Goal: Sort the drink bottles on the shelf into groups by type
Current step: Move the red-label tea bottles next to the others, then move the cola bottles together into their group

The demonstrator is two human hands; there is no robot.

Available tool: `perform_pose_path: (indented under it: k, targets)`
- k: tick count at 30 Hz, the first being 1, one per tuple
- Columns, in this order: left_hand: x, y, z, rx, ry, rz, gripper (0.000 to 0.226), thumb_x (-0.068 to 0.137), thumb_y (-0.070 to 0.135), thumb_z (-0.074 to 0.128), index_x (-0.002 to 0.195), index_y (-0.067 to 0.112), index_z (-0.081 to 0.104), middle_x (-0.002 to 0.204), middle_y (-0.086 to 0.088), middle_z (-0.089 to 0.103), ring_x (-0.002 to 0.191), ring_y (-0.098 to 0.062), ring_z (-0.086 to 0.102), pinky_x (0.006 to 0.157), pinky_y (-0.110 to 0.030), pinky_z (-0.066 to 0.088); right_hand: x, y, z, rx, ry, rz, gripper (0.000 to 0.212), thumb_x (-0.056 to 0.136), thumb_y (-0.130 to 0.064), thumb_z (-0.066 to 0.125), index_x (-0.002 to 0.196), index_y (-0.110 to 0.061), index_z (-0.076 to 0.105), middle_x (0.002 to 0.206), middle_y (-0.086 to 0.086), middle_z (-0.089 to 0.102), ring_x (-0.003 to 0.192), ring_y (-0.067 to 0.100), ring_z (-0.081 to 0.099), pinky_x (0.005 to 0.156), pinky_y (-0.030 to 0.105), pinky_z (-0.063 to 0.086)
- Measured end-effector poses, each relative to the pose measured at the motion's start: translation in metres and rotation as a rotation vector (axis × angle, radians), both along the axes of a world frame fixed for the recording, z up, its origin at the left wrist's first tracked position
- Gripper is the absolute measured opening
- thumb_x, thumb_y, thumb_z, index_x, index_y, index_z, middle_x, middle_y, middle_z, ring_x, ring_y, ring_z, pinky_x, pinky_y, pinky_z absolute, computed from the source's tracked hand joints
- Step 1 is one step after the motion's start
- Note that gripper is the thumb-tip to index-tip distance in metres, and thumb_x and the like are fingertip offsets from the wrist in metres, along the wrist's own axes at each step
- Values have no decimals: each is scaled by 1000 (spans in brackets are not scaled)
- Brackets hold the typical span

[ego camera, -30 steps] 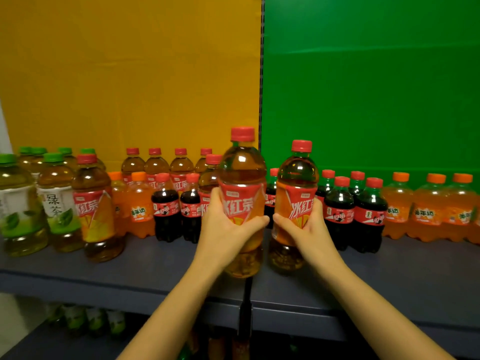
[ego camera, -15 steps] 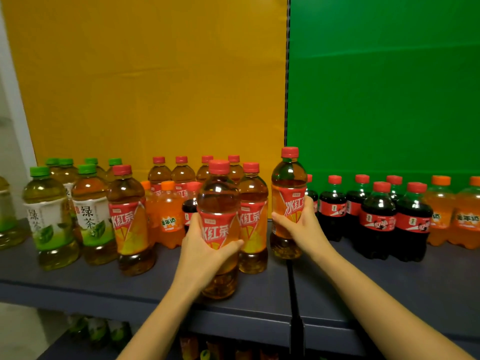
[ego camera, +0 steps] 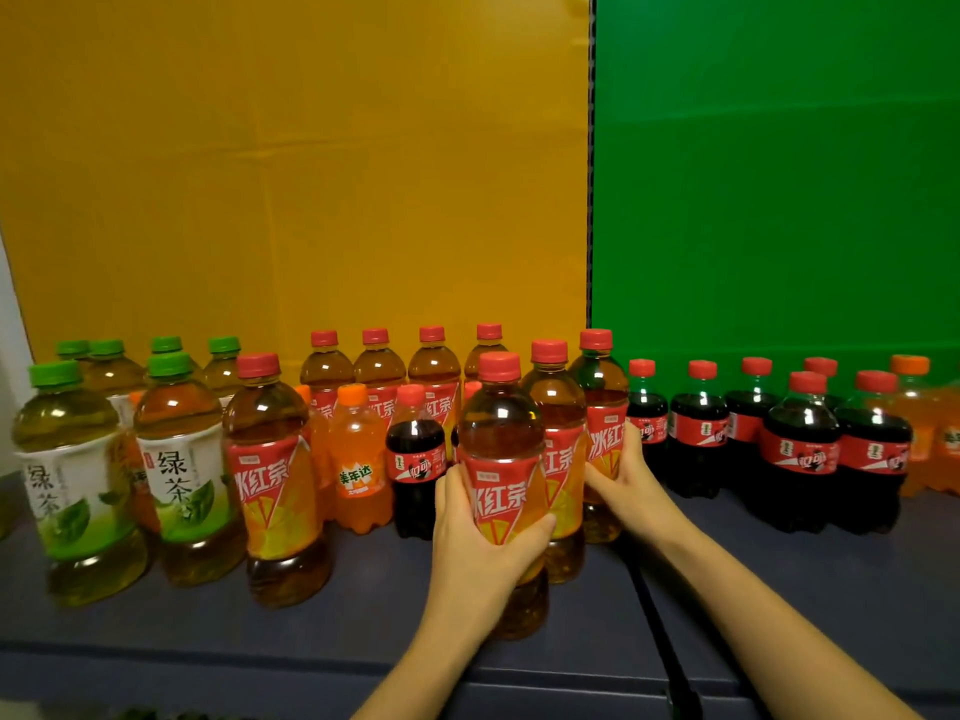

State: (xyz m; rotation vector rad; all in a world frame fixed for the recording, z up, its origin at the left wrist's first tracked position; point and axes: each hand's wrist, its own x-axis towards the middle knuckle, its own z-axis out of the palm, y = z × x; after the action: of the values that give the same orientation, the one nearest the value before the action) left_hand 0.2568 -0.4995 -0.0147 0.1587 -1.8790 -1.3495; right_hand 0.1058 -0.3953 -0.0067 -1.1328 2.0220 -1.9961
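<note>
My left hand [ego camera: 480,553] grips a red-capped iced black tea bottle [ego camera: 501,459] at the front middle of the grey shelf [ego camera: 363,605]. My right hand [ego camera: 631,483] holds a second iced tea bottle [ego camera: 600,402] just behind and to the right, beside a third one [ego camera: 558,407] standing between them. More iced tea bottles [ego camera: 379,366] line the back; another [ego camera: 270,459] stands front left. Green tea bottles [ego camera: 179,449] stand at the left, small cola bottles [ego camera: 800,444] at the right, with one cola [ego camera: 415,459] and an orange soda [ego camera: 358,454] in the middle.
A yellow back panel [ego camera: 291,174] and a green one [ego camera: 779,174] meet at a dark divider [ego camera: 591,200]. More orange soda bottles [ego camera: 930,423] stand at the far right. The shelf's front edge [ego camera: 260,667] runs below, with a dark seam [ego camera: 670,646] by my right forearm.
Both hands have carried their iced tea bottles leftward along the shelf, toward the other iced tea bottles. The bottle in my left hand now sits in front of the third one.
</note>
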Motion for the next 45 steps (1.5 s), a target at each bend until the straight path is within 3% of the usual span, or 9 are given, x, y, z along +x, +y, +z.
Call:
perform_pose_path:
  k: [5,9,13,19,23,28,34,38,45]
  targets:
    - [0,6,2,41,20,-39,72,45,51,74,109,41,42,109,15,61,97,6,60,72,-8,49,6,12,4,-2,-113,61,62,90,-18,51,142,-24,17,117,-14,51,100,-4,53,72,12,50]
    - [-4,14,2,31,31,-10,65,61,29,82,109,39,40,109,15,59,96,4,60,70,-4,47,10,22,2,30,-89,-4,78,79,-45,58,145,-30,19,145,-1,38,128,12,42,104,35,40]
    - [-9,20,2,31,46,39,65,66,23,80,116,33,40,112,12,58,99,-2,59,71,-4,47,21,25,6,59,-56,-3,73,81,-46,52,145,-29,20,148,-7,33,131,7,34,112,38,30]
    - [-5,16,1,12,-50,3,79,57,45,81,121,33,36,121,9,53,110,-6,54,87,-18,48,52,36,13,22,118,-276,44,92,-28,49,134,-22,39,138,-2,42,129,12,39,109,36,33]
    - [19,-4,1,78,-25,-45,66,59,69,57,111,31,47,116,6,55,108,-6,53,94,-29,46,95,39,22,-129,249,-318,20,91,-16,53,108,-26,53,109,0,58,97,6,55,83,24,45]
    - [33,-57,2,-9,34,147,19,83,35,61,98,28,51,105,10,54,105,-12,53,94,-32,45,156,19,25,-176,371,-291,10,84,-27,54,91,-34,58,90,-8,61,85,11,58,72,15,47]
    - [25,-95,9,-261,-20,167,53,80,15,65,125,18,38,122,6,42,121,-13,42,101,-25,35,184,-58,8,-33,405,-212,35,86,-21,47,117,-38,47,119,-23,51,114,-6,48,93,8,39]
    - [12,-101,15,-321,-105,109,74,84,14,62,142,15,17,148,-3,26,138,-16,25,112,-29,24,173,-101,4,54,359,-351,52,95,-14,43,142,-24,24,145,-13,29,133,-4,24,105,3,18]
    - [-2,-103,30,-346,-143,122,74,90,20,52,146,11,3,156,-8,11,143,-20,12,117,-34,16,143,-135,29,42,337,-596,62,91,-1,41,146,-9,13,154,8,18,142,20,18,117,37,23]
